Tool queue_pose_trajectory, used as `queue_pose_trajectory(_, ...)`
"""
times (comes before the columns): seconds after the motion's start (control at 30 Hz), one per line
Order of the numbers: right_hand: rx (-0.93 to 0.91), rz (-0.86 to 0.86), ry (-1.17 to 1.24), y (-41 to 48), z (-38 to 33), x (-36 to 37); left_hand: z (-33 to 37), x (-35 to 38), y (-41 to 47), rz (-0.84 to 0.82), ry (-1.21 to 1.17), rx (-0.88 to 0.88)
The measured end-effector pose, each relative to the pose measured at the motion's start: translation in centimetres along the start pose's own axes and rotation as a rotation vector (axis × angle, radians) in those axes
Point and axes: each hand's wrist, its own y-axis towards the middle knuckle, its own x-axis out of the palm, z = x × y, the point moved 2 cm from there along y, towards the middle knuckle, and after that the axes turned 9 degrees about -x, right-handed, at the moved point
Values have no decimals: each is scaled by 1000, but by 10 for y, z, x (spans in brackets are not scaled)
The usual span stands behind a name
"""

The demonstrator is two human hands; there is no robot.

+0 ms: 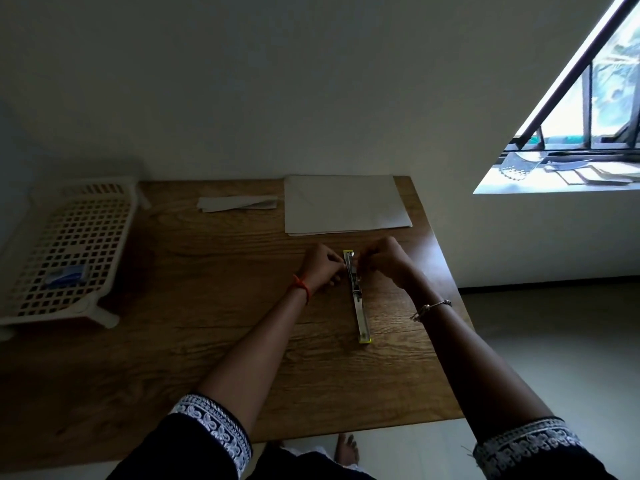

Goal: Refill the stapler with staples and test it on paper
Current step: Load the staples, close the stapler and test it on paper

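A stapler [358,299] with yellow-green ends lies swung flat open on the wooden table [214,327], its metal channel facing up. My left hand [323,266] grips its far half from the left. My right hand [384,259] pinches at the same far end from the right; whether it holds staples I cannot tell, since the fingers hide them. A stack of white paper [346,204] lies just beyond the hands.
A folded paper strip [237,203] lies at the back centre. A white lattice basket [65,251] at the left holds a small blue box [67,274]. The table's right edge runs close to the stapler. A bright window [588,133] is at the right.
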Motion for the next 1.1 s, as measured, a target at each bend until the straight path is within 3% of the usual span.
queue_pose_trajectory(0.27, -7, 16, -166, 2, -2, 6, 0, 4, 3, 25, -5, -22)
queue_pose_trajectory(0.87, 9, 8, -271, -2, -2, 10, 2, 11, 6, 152, -65, -89)
queue_pose_trajectory(1.1, 30, 9, -300, -4, 2, 12, 0, 10, 6, 109, -133, -85)
